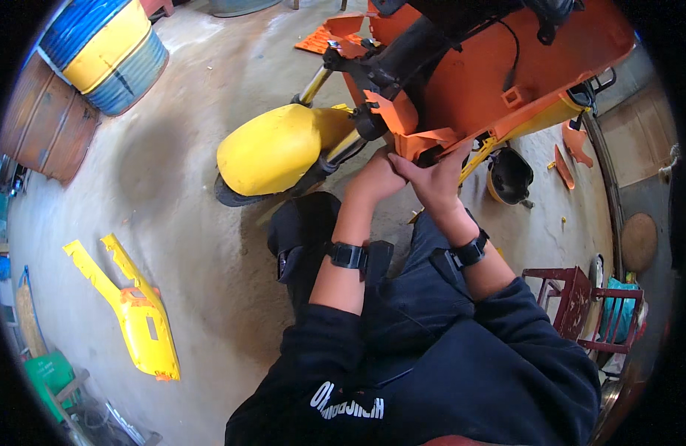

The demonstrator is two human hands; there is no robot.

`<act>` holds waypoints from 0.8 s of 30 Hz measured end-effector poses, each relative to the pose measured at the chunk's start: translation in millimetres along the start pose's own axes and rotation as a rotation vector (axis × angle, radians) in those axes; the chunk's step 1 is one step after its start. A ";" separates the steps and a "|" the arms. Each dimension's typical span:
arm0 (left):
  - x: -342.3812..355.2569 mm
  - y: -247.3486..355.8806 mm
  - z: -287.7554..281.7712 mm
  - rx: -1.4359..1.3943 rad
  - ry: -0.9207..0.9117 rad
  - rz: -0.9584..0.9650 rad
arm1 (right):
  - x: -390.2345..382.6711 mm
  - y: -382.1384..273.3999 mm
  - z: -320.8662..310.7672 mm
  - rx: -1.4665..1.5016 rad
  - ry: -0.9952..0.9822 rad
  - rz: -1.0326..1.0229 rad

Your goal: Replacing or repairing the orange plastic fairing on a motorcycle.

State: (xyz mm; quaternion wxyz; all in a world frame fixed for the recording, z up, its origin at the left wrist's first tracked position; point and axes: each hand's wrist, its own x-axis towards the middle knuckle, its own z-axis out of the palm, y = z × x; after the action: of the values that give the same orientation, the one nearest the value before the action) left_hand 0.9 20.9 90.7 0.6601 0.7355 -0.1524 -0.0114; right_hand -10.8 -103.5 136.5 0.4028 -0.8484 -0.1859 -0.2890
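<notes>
A motorbike with an orange plastic body panel (469, 82) fills the upper right. My left hand (380, 177) is closed at the panel's lower front corner, its fingertips hidden by the panel. My right hand (437, 181) grips the same lower edge from the right, thumb pointing left and the other fingers out of sight behind the plastic. The two hands nearly touch. Left of them are the yellow front mudguard (267, 151) over the front wheel and a fork leg (345, 147). Bare black steering parts (410, 59) rise above the panel.
On the floor at left lies a yellow forked panel (144, 327). Oil drums (108, 52) stand upper left. A black and yellow shell (510, 176) and orange pieces (563, 167) lie to the right, with a dark red wooden stool (573, 301) nearer. A green box (51, 375) is lower left.
</notes>
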 end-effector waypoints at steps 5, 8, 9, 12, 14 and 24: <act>-1.7 26.8 5.2 0.081 0.074 -0.034 | 4.8 11.1 -17.4 0.012 -0.058 -0.047; 3.6 12.5 9.0 0.010 0.051 -0.035 | 6.0 33.0 -28.1 0.163 -0.162 0.082; 2.2 6.4 7.9 0.037 0.089 -0.012 | 5.3 36.5 -34.2 0.227 -0.194 0.097; 4.7 3.7 5.5 0.106 0.014 -0.007 | 13.4 36.5 -48.0 0.033 -0.256 -0.016; 1.6 20.1 -0.7 0.098 -0.030 -0.074 | 18.6 27.1 -52.9 -0.019 -0.262 -0.069; -3.0 31.5 30.1 0.086 0.530 0.093 | 26.7 9.2 -56.4 -0.092 -0.236 0.169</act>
State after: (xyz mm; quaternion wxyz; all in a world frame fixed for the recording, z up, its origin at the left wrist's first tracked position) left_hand -15.1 -10.1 117.0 0.6450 0.7323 -0.0085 0.2183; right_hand -4.5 -151.5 177.0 0.3616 -0.9067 -0.1462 -0.1607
